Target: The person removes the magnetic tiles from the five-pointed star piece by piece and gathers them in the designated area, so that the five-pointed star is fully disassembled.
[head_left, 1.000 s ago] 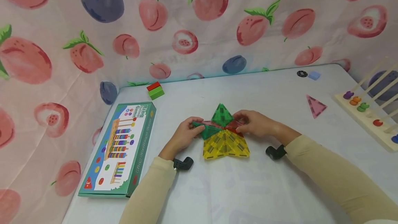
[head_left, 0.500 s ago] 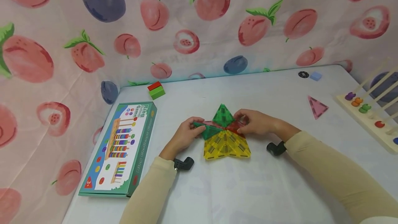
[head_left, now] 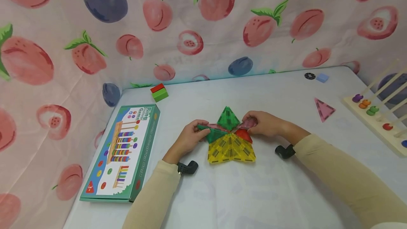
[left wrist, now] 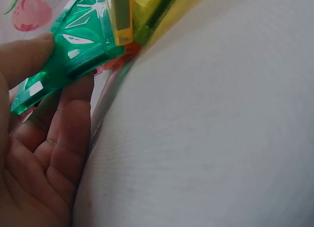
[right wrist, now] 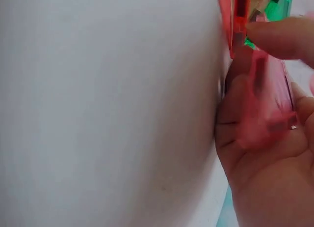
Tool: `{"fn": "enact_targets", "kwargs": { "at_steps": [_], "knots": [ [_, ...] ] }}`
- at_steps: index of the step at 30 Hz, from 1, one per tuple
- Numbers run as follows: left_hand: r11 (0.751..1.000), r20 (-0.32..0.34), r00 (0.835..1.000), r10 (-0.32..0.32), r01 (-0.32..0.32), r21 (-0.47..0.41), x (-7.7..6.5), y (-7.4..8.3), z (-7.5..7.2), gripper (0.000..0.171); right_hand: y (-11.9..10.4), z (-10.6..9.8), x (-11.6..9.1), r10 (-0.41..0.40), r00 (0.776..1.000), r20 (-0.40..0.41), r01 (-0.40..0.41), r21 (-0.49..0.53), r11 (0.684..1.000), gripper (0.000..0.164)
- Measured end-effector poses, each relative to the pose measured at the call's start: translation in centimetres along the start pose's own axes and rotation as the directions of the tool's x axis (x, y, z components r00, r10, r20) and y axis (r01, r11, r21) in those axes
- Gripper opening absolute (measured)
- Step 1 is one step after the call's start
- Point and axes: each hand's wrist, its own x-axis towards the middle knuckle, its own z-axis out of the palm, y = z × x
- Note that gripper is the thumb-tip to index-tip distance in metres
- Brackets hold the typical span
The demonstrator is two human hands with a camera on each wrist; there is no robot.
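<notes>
Translucent magnetic tiles form a star-like cluster on the table, with yellow tiles (head_left: pixel 231 148) in front and a green triangular tile (head_left: pixel 228 118) at the back. On the cluster's left side my left hand (head_left: pixel 187 138) pinches another green magnetic tile (left wrist: pixel 81 33), thumb above and fingers below. My right hand (head_left: pixel 267 124) holds a pink magnetic tile (right wrist: pixel 269 99), tilted up over a red tile (head_left: pixel 244 135); the pink tile is blurred in the right wrist view. Pink also shows behind the left green tile, partly hidden.
A green game box (head_left: pixel 121 151) lies to the left, with red and green blocks (head_left: pixel 160 94) beyond it. Rightward are a loose pink triangle (head_left: pixel 324 109), a wooden peg board (head_left: pixel 378 124), a black chip (head_left: pixel 310 76) and a blue block (head_left: pixel 322 77).
My right hand has raised the pink tile's outer side away from the red tile, which now shows more plainly. My left hand stays where it was.
</notes>
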Motion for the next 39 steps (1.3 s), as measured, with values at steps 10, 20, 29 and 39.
{"fn": "enact_targets", "kwargs": {
  "at_steps": [10,20,29,39],
  "knots": [
    [1.0,0.001,1.0,-0.01,0.01,0.015,0.0,-0.1,0.3,0.037,2.1,-2.9,-2.6,0.112,0.98,-0.163,-0.099,0.088,0.991,0.038],
    [1.0,-0.025,0.999,-0.021,0.022,0.023,-0.2,0.1,0.0,0.037,6.4,-7.9,-7.2,0.225,0.861,-0.457,-0.249,0.007,0.968,0.041],
    [0.999,-0.029,0.999,-0.027,0.028,0.021,-0.3,0.0,-0.3,0.037,9.3,-9.8,-9.0,0.331,0.785,-0.524,-0.375,0.024,0.927,0.05],
    [0.999,-0.017,0.999,-0.032,0.033,0.023,-0.1,0.3,0.3,0.036,9.8,-9.6,-9.6,0.346,0.782,-0.519,-0.386,0.033,0.922,0.054]
  ]
}}
